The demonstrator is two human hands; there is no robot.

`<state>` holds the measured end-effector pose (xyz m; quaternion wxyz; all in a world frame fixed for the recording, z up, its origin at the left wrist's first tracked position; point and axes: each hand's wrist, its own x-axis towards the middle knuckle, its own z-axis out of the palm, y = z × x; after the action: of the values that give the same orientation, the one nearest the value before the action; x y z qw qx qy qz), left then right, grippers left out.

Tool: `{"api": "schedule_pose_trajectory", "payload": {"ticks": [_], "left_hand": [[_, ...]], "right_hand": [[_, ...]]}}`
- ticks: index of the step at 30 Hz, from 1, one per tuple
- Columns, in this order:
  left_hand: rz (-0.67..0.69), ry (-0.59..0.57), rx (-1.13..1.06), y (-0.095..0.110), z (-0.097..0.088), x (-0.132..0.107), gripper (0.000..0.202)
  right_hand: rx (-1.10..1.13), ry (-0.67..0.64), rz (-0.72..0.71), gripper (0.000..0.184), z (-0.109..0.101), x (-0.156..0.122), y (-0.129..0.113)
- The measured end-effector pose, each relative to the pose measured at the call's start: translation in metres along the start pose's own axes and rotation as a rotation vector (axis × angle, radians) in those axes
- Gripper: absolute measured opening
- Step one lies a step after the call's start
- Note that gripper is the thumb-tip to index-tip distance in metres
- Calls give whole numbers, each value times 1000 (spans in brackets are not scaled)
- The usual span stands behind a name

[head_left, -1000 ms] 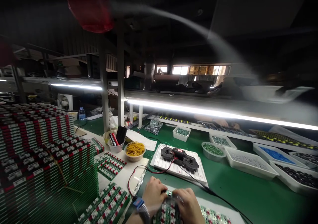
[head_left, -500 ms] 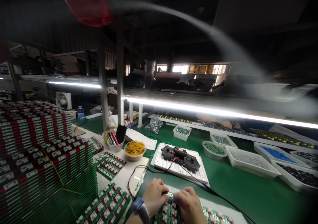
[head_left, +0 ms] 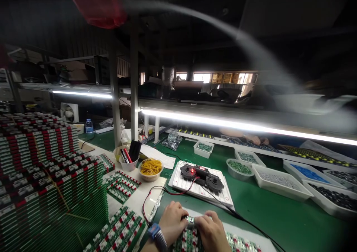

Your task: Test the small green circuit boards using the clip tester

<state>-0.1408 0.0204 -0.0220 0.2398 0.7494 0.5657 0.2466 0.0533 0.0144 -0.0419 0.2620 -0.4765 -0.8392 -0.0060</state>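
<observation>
My left hand [head_left: 172,219] and my right hand [head_left: 212,230] face each other at the bottom middle, fingers closed on the far end of a green circuit board panel [head_left: 188,241]. A small pale part with a dark round centre [head_left: 191,219] shows between my fingertips. The panel carries rows of white and red parts, and my hands hide some of it. A blue wrist strap with a coiled cord [head_left: 155,231] is on my left wrist. Beyond my hands, a black twin-speaker unit [head_left: 202,178] with a glowing red light rests on a white pad [head_left: 229,201].
Tall stacks of circuit boards [head_left: 52,177] fill the left, beside loose panels [head_left: 114,231]. A tub of yellow rubber bands [head_left: 150,168] and a pen tub [head_left: 129,165] stand behind. Trays of small parts [head_left: 281,181] line the right. A black cable [head_left: 251,224] crosses the table. Another person's hands [head_left: 252,138] show behind.
A red light now glows on the black speaker unit. My hands stay at the panel in nearly the same place, and the view has shifted slightly.
</observation>
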Motion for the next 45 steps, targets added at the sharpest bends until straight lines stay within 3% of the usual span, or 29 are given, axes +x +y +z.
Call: {"api": "schedule_pose_trajectory", "payload": {"ticks": [8,14,28,35,45], "left_hand": [[-12,-3,20,3,-1,-1,27],[-18,40,43,10,-3,0,24],[16,1,33,5,-8,-11,22],[50,5,-18,-2,-3,-9,20],[8,-39,4,-4,-1,-9,24]], "right_hand": [[-64,-73,25,35,-1,-2,-1],[-64,-59,74,20,-2,4,0],[-87,-136,-48,20,-9,1,8],[-52,-80,-44,21,-6,-1,7],[-225,-64,-73,22,0,-4,-2]]}}
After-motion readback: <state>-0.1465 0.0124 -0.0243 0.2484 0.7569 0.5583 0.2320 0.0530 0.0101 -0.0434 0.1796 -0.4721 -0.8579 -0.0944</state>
